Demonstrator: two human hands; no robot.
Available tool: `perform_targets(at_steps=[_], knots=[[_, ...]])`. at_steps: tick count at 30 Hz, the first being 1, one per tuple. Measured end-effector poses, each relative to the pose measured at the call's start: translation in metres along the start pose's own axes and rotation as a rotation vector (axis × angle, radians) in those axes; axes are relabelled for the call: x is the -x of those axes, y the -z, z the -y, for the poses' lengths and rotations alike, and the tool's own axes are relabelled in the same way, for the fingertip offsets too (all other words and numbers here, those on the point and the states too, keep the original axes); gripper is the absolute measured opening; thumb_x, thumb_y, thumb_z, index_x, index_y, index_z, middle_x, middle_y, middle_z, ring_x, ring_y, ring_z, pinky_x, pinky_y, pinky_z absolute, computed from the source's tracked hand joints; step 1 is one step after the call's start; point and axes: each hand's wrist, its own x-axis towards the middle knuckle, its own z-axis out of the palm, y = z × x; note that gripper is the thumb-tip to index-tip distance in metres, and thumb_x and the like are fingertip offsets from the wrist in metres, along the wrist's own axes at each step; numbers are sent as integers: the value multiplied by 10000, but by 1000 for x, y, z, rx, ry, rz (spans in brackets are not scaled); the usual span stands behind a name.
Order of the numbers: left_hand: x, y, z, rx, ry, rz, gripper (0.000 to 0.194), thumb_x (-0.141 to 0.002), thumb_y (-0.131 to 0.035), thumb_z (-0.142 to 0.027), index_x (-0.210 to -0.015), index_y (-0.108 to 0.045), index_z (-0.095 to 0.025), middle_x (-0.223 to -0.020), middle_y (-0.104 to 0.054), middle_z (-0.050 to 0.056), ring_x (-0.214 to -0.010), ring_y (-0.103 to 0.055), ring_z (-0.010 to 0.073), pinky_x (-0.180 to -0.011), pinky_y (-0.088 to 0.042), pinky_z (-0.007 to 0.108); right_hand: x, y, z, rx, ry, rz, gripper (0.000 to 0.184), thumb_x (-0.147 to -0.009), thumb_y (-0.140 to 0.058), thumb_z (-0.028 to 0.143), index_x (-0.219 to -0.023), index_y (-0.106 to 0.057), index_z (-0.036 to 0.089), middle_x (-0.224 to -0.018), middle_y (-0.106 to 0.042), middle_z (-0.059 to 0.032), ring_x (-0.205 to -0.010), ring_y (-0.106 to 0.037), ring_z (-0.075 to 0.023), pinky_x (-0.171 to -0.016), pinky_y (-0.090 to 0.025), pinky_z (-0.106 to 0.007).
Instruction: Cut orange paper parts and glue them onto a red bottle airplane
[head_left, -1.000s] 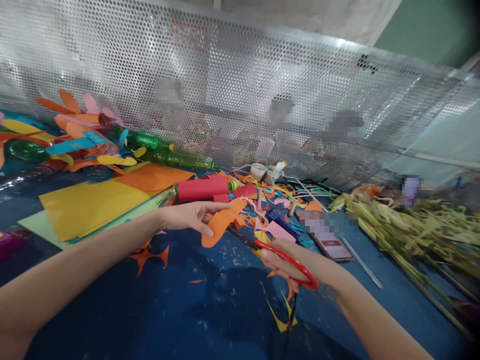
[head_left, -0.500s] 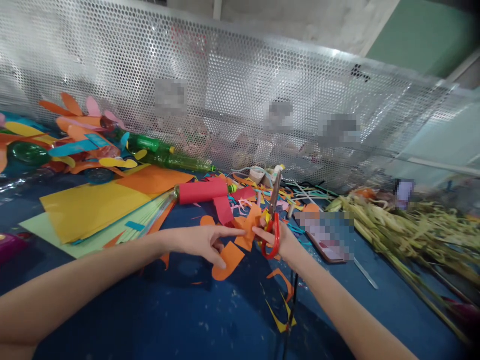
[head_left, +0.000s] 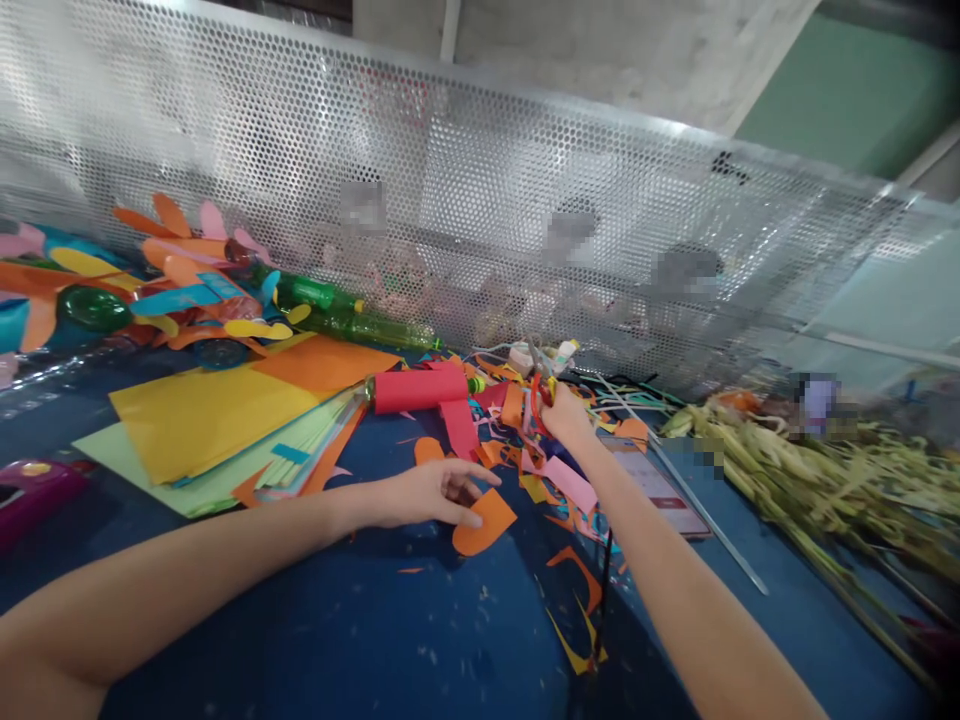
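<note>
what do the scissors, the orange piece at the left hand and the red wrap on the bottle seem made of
Scissors: greyish, probably metal blades; red handles, likely plastic, gloss unclear. Orange piece: matte paper or card, by its thin, crisp edge. Red wrap: apparently matte paper, evenly coloured, with a flat strip trailing from it.

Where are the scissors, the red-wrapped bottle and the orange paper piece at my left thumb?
Scissors (head_left: 535, 402), head view: on the red handle.
Red-wrapped bottle (head_left: 418, 389), head view: middle of the wrap.
Orange paper piece (head_left: 489, 522), head view: middle of its flat face.
</note>
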Motion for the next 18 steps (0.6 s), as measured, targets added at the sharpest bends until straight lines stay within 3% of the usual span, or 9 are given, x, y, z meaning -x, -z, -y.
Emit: perform_targets(at_steps=[7,10,13,16,18], knots=[[-3,0,7,68,-57,-2,423,-614,-757,-235,-1009,-612,-195,-700,-554,-35,-656,-515,93,-694,-413,242,52,1,6,143,98,168,275,-814,-475,371,-764,-621,144,-790,-674,-159,-764,-641,-266,-632,-422,-302],[-4,-4,10,74,-55,-74,394,-587,-769,-252,-939,-608,-175,-723,-567,-29,-679,-526,105,-709,-413,256,78,1,10,183,122,184,240,-794,-505,345,-784,-616,133,-765,-667,-169,-737,-641,-281,-621,-425,-322],[-2,-16,12,36,-56,-207,297,-593,-751,-281,-805,-591,-149,-744,-580,-7,-702,-540,130,-713,-416,273,97,4,13,165,181,156,247,-811,-503,338,-888,-597,122,-878,-654,-168,-849,-616,-285,-721,-431,-344],[4,-31,10,-45,-74,-390,218,-658,-689,-292,-739,-540,-154,-720,-557,-7,-683,-531,134,-668,-417,261,111,8,13,-179,238,97,299,-895,-362,357,-929,-574,149,-937,-644,-126,-919,-591,-249,-827,-416,-359],[8,-39,8,-49,-79,-432,194,-694,-654,-288,-730,-508,-165,-693,-534,-20,-668,-528,128,-645,-417,250,117,7,14,-565,238,181,354,-912,-305,408,-885,-571,176,-903,-649,-91,-879,-604,-214,-804,-449,-336]])
